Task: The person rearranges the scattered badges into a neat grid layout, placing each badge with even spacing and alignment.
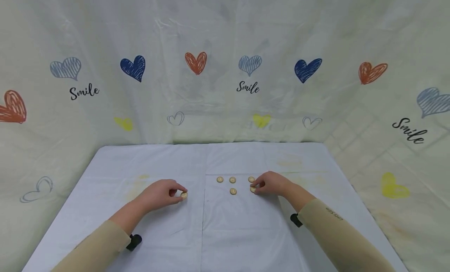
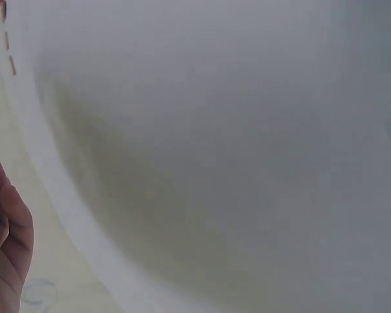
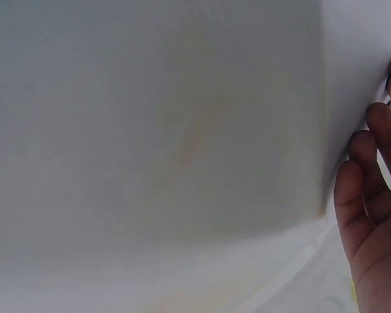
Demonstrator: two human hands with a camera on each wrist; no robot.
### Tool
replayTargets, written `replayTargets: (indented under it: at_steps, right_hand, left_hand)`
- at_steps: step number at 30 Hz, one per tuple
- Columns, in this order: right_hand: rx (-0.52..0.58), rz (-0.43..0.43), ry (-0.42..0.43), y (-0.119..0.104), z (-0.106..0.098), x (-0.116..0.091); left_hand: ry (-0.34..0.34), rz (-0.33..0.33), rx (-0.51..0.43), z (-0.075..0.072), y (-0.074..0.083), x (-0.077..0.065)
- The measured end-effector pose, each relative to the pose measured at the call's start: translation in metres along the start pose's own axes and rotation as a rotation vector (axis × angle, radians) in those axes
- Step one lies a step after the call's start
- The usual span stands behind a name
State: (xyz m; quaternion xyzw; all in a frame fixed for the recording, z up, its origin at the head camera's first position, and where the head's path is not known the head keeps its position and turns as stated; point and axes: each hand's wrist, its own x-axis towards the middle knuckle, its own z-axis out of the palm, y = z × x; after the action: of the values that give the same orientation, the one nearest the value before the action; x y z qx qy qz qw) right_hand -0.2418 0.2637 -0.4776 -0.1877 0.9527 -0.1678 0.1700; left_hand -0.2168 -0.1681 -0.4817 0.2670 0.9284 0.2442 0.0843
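My left hand [image 1: 163,194] pinches a small round tan disc [image 1: 184,195] between thumb and fingertips, left of the cloth's centre crease. On the right, my right hand [image 1: 272,184] pinches a similar disc [image 1: 252,189] close over the cloth, with part of it hidden by the fingers. Just behind those fingertips lies another disc [image 1: 251,179]. Further left are two back-row discs [image 1: 219,179] and a nearer disc [image 1: 233,191]. In the left wrist view the hand [image 2: 10,241] shows only at the edge; the right wrist view has the right hand [image 3: 375,189] with fingers bent against the cloth.
A white cloth [image 1: 168,233] with creases and faint yellowish stains covers the table. Behind and beside it hangs a pale sheet [image 1: 218,96] printed with hearts and the word Smile. Dark wrist cameras [image 1: 134,242] sit under the tan sleeves [image 1: 95,248].
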Motion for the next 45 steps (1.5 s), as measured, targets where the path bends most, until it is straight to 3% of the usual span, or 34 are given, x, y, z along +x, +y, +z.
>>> replayTargets:
  at_steps: [10, 17, 22, 28, 36, 45]
  right_hand:
    - [0.009, 0.041, -0.002, -0.002, 0.002, 0.001]
    - [0.045, 0.029, 0.014, -0.001, 0.007, 0.000]
    - [0.070, 0.040, 0.020, -0.003, 0.008, 0.000]
    - [0.078, 0.035, 0.030, -0.003, 0.007, 0.001]
    - [0.100, 0.041, 0.021, -0.003, 0.007, -0.003]
    - [0.162, 0.082, 0.057, 0.003, 0.010, -0.003]
  left_hand:
    - [-0.123, 0.106, 0.047, 0.019, 0.040, 0.065]
    - [-0.193, 0.127, 0.080, 0.032, 0.050, 0.089]
    - [-0.220, 0.108, 0.083, 0.036, 0.052, 0.095]
    - [-0.243, 0.128, 0.087, 0.038, 0.052, 0.100]
    - [-0.240, 0.113, 0.062, 0.042, 0.053, 0.098]
    - [-0.202, 0.098, 0.009, 0.033, 0.054, 0.093]
